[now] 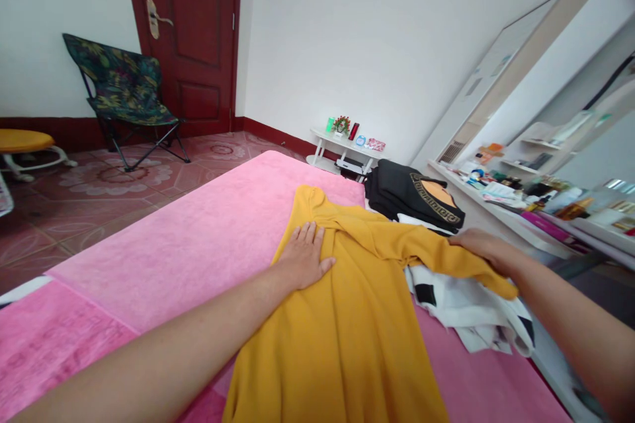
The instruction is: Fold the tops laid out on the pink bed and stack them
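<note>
A mustard-yellow dress (337,337) with long sleeves lies spread over the pink bed cover. Flat on its upper left part rests my left hand (305,258), fingers stretched out and pressing on the cloth. One sleeve reaches out to the right, and my right hand (479,248) is closed on it; its fingertips are partly hidden. Under that sleeve is a crumpled white garment (466,310) with black patches. Beyond the sleeve sits a stack of folded black clothes (397,185), the top one with a gold-patterned neckline.
The pink bed cover (198,238) extends to the left and front. A dressing table (501,205) crowded with small items runs along the right. Farther off are a small white table (342,140), a folding chair (126,89), a yellow stool (24,140) and a red door (198,20).
</note>
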{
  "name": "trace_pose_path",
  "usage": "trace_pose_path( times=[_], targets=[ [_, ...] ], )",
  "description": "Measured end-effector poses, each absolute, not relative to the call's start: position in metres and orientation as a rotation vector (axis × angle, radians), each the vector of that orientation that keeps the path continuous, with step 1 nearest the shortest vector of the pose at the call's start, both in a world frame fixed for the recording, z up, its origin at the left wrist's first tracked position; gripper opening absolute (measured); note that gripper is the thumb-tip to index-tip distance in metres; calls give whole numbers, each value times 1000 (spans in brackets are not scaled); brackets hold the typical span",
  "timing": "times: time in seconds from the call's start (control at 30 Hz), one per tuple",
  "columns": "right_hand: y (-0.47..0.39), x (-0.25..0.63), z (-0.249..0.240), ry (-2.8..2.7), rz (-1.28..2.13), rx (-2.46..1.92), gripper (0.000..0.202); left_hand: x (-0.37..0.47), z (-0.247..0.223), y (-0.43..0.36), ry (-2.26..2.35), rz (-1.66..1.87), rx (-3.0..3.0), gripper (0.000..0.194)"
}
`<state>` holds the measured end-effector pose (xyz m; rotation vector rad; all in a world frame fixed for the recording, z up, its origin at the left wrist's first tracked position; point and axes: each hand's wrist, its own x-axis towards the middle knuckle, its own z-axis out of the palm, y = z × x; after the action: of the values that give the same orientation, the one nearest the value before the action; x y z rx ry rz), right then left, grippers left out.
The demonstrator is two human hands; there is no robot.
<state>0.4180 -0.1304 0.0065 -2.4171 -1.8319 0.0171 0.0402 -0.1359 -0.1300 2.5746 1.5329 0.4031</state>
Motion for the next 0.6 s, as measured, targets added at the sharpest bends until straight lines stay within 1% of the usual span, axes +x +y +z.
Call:
trace_pose_path(
  times=[0.03, 0.07, 0.13, 0.2, 0.23, 0.3, 0.33, 0.4, 0.5, 0.57, 0.6],
  targets=[
    [-142, 413, 4, -1825, -98, -2485, 20, 41, -130, -136, 1532, 409, 2571, 80],
    [-152, 406, 1, -1857, -261, -2480, 22, 41, -130, -135, 1532, 415, 2567, 80],
    [-173, 388, -7, -2058, -551, -2229, 27, 42, -131, -135, 1534, 427, 2561, 80],
    [-189, 372, -18, -2328, -626, -1952, 28, 42, -132, -134, 1531, 429, 2558, 80],
    [-195, 367, -24, -2425, -636, -1885, 29, 42, -133, -134, 1529, 428, 2557, 80],
    [-201, 361, -38, -2477, -725, -1891, 35, 43, -134, -134, 1529, 430, 2559, 80],
    [-202, 361, -44, -2448, -797, -1924, 34, 43, -135, -133, 1531, 436, 2561, 80],
    [-201, 359, -49, -2407, -918, -1952, 26, 43, -136, -133, 1536, 448, 2566, 80],
    [-193, 350, -39, -2460, -972, -1898, 23, 43, -135, -134, 1537, 450, 2572, 79],
    [-187, 343, -22, -2470, -847, -1922, 20, 43, -134, -134, 1533, 441, 2575, 79],
    [-184, 341, -12, -2410, -719, -1985, 19, 43, -134, -134, 1531, 437, 2576, 79]
  ],
)
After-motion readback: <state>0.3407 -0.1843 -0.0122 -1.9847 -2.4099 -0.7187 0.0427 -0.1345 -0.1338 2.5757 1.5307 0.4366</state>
